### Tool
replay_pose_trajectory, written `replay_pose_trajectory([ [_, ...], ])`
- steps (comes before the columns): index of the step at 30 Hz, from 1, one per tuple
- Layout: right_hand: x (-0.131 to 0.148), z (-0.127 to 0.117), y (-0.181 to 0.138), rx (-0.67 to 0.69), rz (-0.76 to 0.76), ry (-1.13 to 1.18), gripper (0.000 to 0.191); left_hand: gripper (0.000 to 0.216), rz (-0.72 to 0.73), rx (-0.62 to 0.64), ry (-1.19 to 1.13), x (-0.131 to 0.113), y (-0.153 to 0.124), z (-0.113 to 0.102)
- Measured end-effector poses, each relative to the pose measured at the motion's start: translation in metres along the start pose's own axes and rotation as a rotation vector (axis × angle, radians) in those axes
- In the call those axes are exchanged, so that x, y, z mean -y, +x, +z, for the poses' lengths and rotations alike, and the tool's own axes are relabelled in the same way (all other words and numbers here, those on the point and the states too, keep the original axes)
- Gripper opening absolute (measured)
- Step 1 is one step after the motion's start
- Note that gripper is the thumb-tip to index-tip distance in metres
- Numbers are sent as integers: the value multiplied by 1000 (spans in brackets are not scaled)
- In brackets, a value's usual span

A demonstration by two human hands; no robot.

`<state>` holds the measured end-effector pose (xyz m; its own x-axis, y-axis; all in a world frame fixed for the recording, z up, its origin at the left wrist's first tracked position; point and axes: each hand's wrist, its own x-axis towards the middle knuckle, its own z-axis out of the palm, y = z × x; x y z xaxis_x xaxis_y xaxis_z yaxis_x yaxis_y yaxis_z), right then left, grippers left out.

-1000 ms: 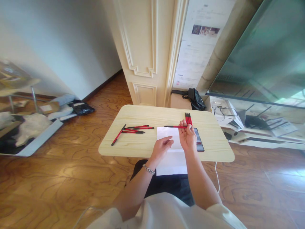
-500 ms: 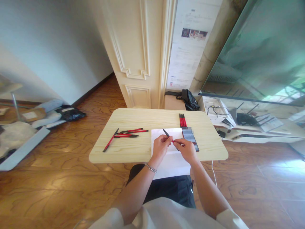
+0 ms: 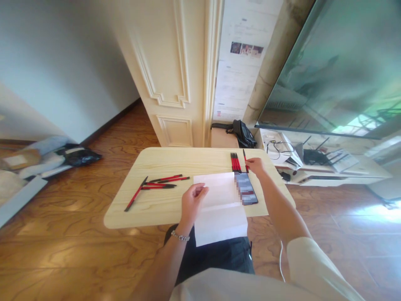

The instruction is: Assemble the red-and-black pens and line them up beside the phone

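My right hand [image 3: 256, 165] pinches a red pen with a black cap [image 3: 244, 155], just right of a row of several like pens [image 3: 235, 162] lying side by side with caps pointing away from me. Over the left edge of a white paper sheet [image 3: 219, 209] is my left hand [image 3: 193, 201], its fingers loosely bent with a gap to the thumb and nothing visible in them. A phone with a lit screen [image 3: 247, 189] lies by the paper's right edge, below the pen row. More red-and-black pens [image 3: 159, 185] lie scattered on the left, one of them slanted [image 3: 136, 194].
The pale wooden table [image 3: 125, 175] has rounded corners, and the paper hangs over its front edge towards my lap. Behind it stand a panelled door [image 3: 166, 62] and a black bag [image 3: 242, 133]. A low cabinet [image 3: 332, 179] with a router [image 3: 313, 156] is at the right.
My right hand has carried the pen from above the paper to the right of the pen row. My left hand has let go of the pen and moved slightly left. The view has shifted a little.
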<state>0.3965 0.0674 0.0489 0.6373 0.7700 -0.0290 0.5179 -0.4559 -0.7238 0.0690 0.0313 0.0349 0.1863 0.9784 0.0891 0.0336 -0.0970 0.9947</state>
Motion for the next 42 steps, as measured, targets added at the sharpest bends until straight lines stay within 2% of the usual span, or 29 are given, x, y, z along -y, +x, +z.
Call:
replay_pose_trajectory([
  [4,-7,7,28,16,41,-137,20,38,-20,-137,151,13,0,-31],
  [9,-14,21,38,41,24,-266,19,37,-54,-163,218,30,-2,-48],
  [27,-23,32,36,82,-49,-353,26,33,-69,-161,291,37,-6,-49],
  [42,-11,27,27,86,-22,-362,27,33,-48,-143,235,39,-7,-50],
])
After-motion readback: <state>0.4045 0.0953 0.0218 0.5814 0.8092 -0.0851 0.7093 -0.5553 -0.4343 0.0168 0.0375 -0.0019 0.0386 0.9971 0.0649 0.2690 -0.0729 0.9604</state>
